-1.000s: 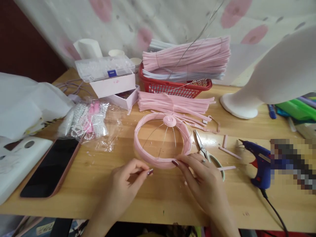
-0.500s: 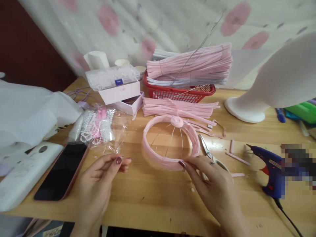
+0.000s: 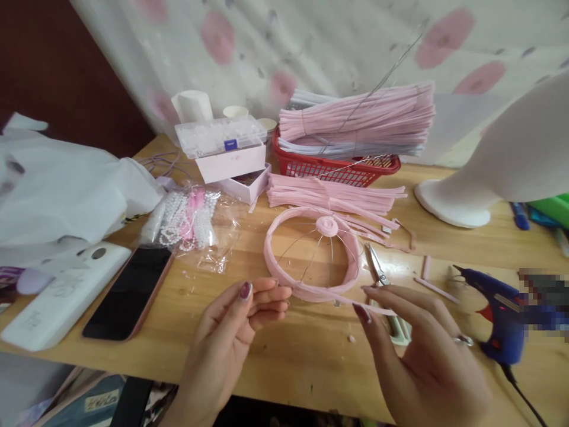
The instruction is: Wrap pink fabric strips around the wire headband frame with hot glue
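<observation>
A pink fuzzy-strip ring (image 3: 269,252) lies on the table, with thin wires across its middle and a coiled pink disc (image 3: 327,225) at its far side. My left hand (image 3: 237,323) is beside the ring's near left edge, palm up, fingers loosely bent and thumb apart from them. Whether its fingertips touch the ring I cannot tell. A loose pink strip end (image 3: 342,296) leaves the ring's near side and runs between the parted thumb and forefinger of my right hand (image 3: 422,350). Partly behind that hand are scissors (image 3: 377,265), blades pointing away.
A blue glue gun (image 3: 493,296) lies at right, near a white mannequin stand (image 3: 453,204). Behind are pink stem bundles (image 3: 333,194) and a red basket (image 3: 333,169). A phone (image 3: 128,293), power bank (image 3: 66,296) and bag of beads (image 3: 191,222) lie at left.
My right fingers have parted from the ring's band and moved right, and a strip end now sticks out there. My left hand has moved right, its fingers opening. The view has shifted slightly.
</observation>
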A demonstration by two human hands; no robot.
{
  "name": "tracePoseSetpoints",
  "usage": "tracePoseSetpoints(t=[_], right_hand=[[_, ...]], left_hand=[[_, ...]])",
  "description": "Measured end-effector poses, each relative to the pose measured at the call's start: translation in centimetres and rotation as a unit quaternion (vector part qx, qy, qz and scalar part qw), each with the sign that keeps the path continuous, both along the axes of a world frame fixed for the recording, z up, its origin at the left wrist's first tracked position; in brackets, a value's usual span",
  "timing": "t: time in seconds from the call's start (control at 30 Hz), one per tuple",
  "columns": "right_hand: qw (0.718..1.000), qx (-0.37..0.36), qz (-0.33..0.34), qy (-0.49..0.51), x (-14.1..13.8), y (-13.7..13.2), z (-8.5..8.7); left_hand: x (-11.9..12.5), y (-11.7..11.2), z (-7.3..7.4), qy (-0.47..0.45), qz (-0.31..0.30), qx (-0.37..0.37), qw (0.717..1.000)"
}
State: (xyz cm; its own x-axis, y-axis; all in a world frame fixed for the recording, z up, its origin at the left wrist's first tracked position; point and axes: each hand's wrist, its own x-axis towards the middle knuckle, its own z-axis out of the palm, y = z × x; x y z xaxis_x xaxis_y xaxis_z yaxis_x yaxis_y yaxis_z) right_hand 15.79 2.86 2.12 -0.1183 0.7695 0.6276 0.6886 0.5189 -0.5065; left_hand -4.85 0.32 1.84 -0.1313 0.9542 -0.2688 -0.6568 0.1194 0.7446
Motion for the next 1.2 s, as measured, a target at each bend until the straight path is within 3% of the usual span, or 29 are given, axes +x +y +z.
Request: tracePoseSetpoints(t=[0.2,0.4,0.73,0.8,0.87,0.93,1.03,1.1,1.2], right_hand=[[0.987,-0.094,0.110,0.070,-3.5,-0.8,1.0],[0.974,-0.111,0.146,0.129,-4.0,-0.8,0.7],[0.984,-0.073,0.070,0.146,-3.6,-0.9,-0.2],[0.980,-0.078,0.050,0.174,-3.5,-0.8,0.1],[0.970,-0.106,0.032,0.218,-3.3,-0.7,0.3],[0.943,-0.163,0.033,0.287,-3.2,-0.7,0.4],[0.871,-0.263,0.079,0.408,-3.2,-0.6,0.4],[0.815,-0.312,0.122,0.473,-3.4,-0.5,0.4],[0.752,-0.358,0.181,0.523,-3.9,-0.5,0.7]], left_hand=[[2.0,-1.9,0.4,0.034,-0.056,-0.038,0.997],[2.3,-2.2,0.5,0.044,-0.133,-0.047,0.989],[2.3,-2.8,-0.2,0.043,-0.197,0.020,0.979],[1.7,-2.8,-0.3,0.051,-0.181,0.021,0.982],[1.1,-2.9,-0.3,0.117,-0.123,0.007,0.986],[0.7,-2.9,0.0,0.224,-0.017,-0.012,0.974],[0.5,-2.9,0.7,0.362,0.128,0.009,0.923],[0.5,-2.8,1.0,0.419,0.153,0.077,0.892],[0.6,-2.1,1.0,0.492,0.127,0.204,0.837]])
